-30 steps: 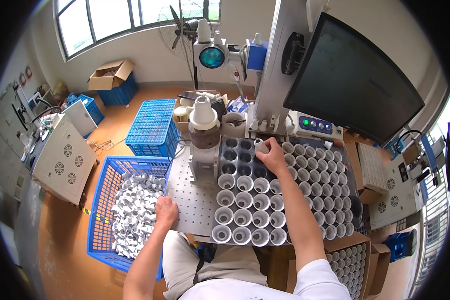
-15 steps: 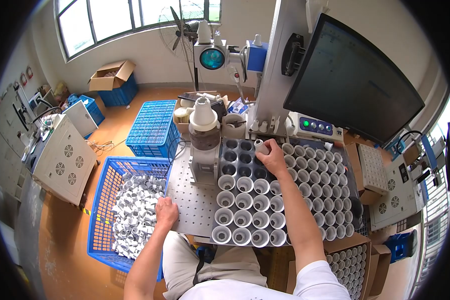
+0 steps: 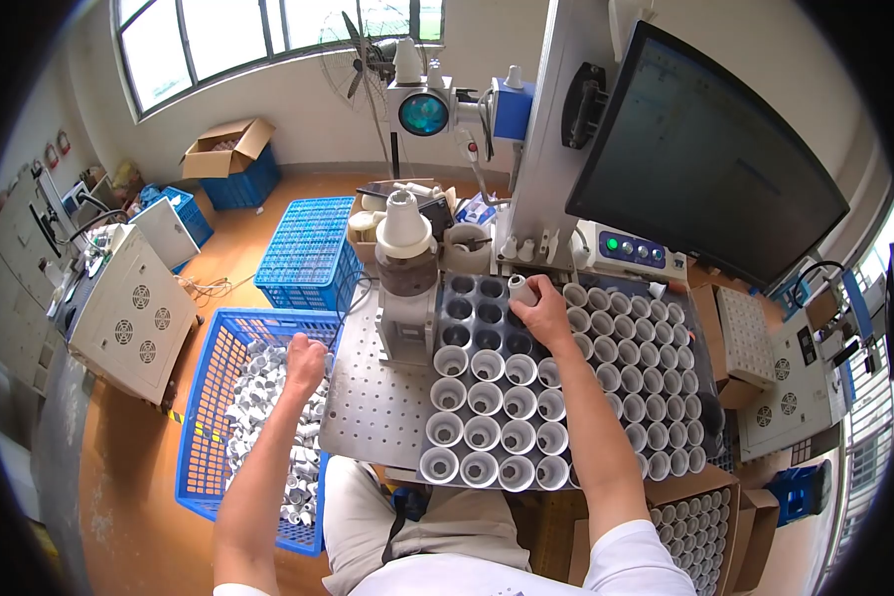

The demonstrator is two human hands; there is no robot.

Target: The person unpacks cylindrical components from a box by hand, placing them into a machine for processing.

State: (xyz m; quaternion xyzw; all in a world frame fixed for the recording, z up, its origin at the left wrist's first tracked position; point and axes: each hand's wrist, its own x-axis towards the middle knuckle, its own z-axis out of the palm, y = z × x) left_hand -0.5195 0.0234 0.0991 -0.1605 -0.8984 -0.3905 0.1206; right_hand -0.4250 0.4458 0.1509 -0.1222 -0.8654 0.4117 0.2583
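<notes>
My right hand point(image 3: 543, 316) pinches a small white tapered plastic cup point(image 3: 520, 289) over the back of the black tray point(image 3: 457, 324), near its unfilled round holes. Rows of wider white cups point(image 3: 487, 366) stand upright in the tray's front holes, with grey inner parts showing. Over the blue crate point(image 3: 197, 417), my left hand point(image 3: 306, 366) is closed, its fingertips hidden from view. Beneath it lies a heap of loose white and grey plastic parts point(image 3: 258, 397). Another white tapered cup point(image 3: 403, 223) sits on the round fixture between my hands.
A lens head point(image 3: 423, 114) hangs above the fixture. A perforated metal plate point(image 3: 368, 422) lies beside the crate. A large monitor point(image 3: 710, 159) and a button box point(image 3: 631, 250) stand at the back right. A cardboard box of cups point(image 3: 693, 536) is low at right.
My left hand has moved up and left, from the crate's right edge to over the heaped parts. My right hand stays almost in place with the cup.
</notes>
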